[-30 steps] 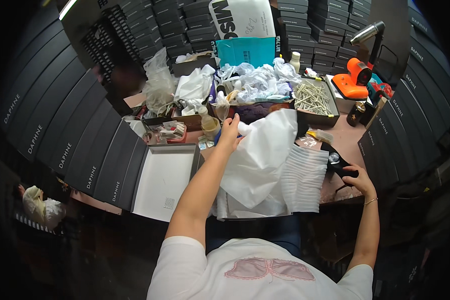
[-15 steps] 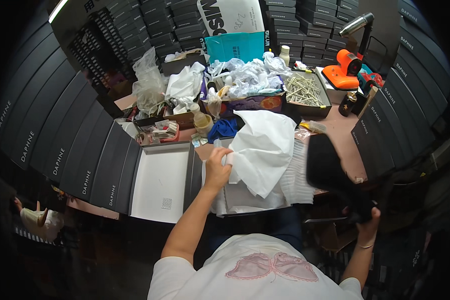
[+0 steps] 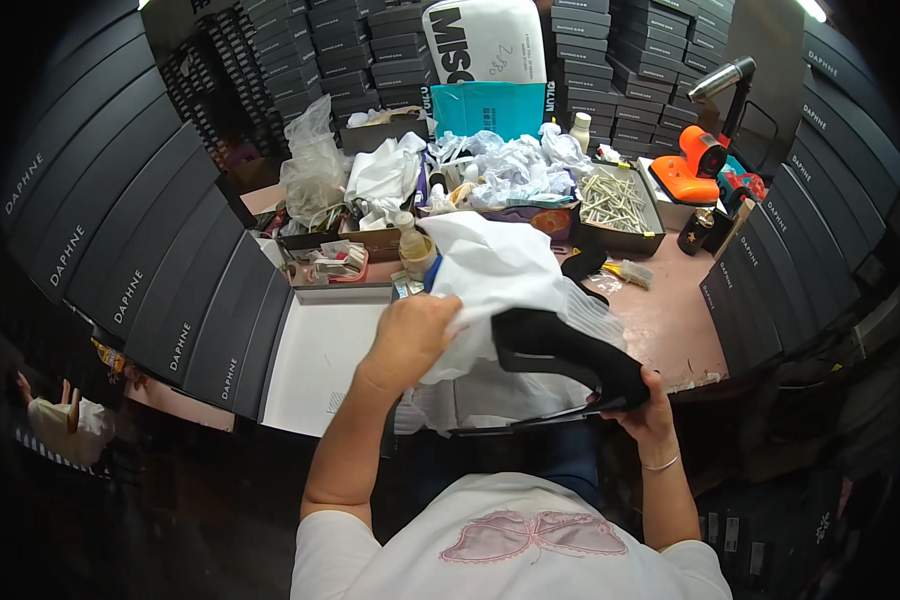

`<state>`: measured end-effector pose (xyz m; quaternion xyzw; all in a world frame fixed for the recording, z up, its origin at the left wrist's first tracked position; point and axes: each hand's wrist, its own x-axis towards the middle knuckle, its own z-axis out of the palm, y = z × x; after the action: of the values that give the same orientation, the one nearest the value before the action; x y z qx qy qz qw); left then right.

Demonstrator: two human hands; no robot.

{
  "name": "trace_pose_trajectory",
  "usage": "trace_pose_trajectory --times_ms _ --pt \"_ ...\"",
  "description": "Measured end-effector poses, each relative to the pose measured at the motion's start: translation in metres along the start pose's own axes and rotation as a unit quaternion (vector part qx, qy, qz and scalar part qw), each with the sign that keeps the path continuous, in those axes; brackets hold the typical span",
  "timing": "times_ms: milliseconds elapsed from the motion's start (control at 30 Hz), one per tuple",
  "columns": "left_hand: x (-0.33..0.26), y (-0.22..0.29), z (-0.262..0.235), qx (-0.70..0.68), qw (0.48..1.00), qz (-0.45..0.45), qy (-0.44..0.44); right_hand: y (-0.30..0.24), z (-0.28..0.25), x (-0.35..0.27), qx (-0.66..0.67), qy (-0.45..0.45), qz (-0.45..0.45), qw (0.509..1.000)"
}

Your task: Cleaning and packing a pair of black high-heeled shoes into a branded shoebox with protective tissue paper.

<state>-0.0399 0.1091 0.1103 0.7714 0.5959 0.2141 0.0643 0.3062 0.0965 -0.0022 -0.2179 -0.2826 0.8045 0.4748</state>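
Note:
My left hand (image 3: 415,335) is closed on a sheet of white tissue paper (image 3: 495,255), which hangs raised over an open shoe box. In my right hand (image 3: 652,408) is a black shoe (image 3: 550,340), gripped at its near right end. The shoe's far end overlaps the tissue, above the box. Pale tissue and ribbed translucent wrapping (image 3: 598,318) line the box, whose dark front edge shows only in part. Left of it lies an open box part (image 3: 315,350) with a white inside. Another black item (image 3: 582,268) lies behind the wrapping, partly hidden.
Tall stacks of dark shoe boxes flank the table at left (image 3: 150,270) and right (image 3: 770,260). Behind are crumpled tissue (image 3: 515,165), a tray of pale sticks (image 3: 615,203), a bottle (image 3: 410,240), a brush (image 3: 630,272) and an orange device (image 3: 685,178).
My right hand has brought the black shoe leftward from the right side to over the open box. The tissue in my left hand has shifted slightly left and bunched up.

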Motion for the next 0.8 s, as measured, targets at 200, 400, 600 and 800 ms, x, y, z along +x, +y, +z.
trace_pose_trajectory --times_ms 200,400,600,800 --pt "0.001 -0.009 0.022 -0.119 0.977 0.084 0.157 0.004 0.019 0.011 0.075 -0.09 0.023 0.993" --pt "0.004 0.009 -0.002 -0.204 0.967 0.031 0.147 0.025 0.009 0.038 0.216 0.037 0.041 0.975" --pt "0.044 -0.017 0.029 -0.27 0.956 -0.064 0.098 0.031 0.019 0.026 0.363 0.039 0.075 0.928" --pt "0.082 -0.031 0.062 -0.278 0.958 -0.032 0.056 0.023 0.042 0.016 0.385 0.068 0.042 0.919"
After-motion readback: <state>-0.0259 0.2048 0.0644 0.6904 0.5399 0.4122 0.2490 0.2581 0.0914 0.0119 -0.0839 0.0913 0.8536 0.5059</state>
